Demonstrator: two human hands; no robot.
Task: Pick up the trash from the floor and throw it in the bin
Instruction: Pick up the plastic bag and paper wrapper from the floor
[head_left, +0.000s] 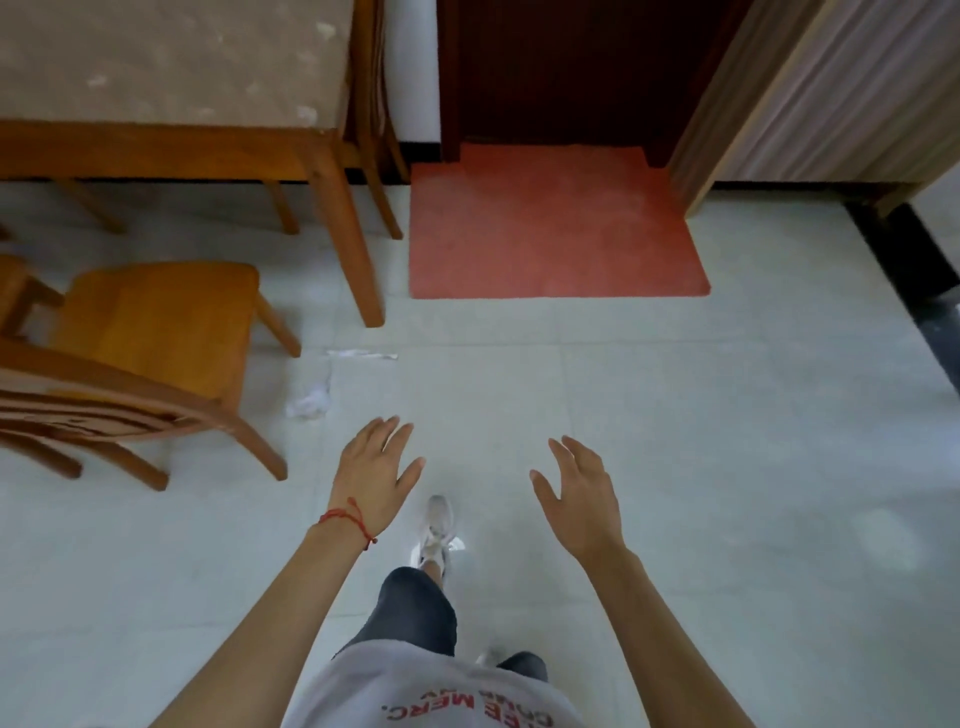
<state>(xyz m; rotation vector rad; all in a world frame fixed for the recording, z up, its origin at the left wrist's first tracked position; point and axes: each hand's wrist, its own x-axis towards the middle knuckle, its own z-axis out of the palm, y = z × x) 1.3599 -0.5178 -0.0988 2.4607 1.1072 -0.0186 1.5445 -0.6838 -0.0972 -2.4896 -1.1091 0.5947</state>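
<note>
Both your hands are spread and empty, left hand and right hand out front. The crumpled white paper trash sits on the pale tiled floor beside the orange wooden chair.

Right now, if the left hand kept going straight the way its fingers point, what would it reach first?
Probably bare pale tiled floor. The left hand points up-frame, passing just right of the crumpled white paper scrap and near the flat white strip. Depth is unclear.
</note>
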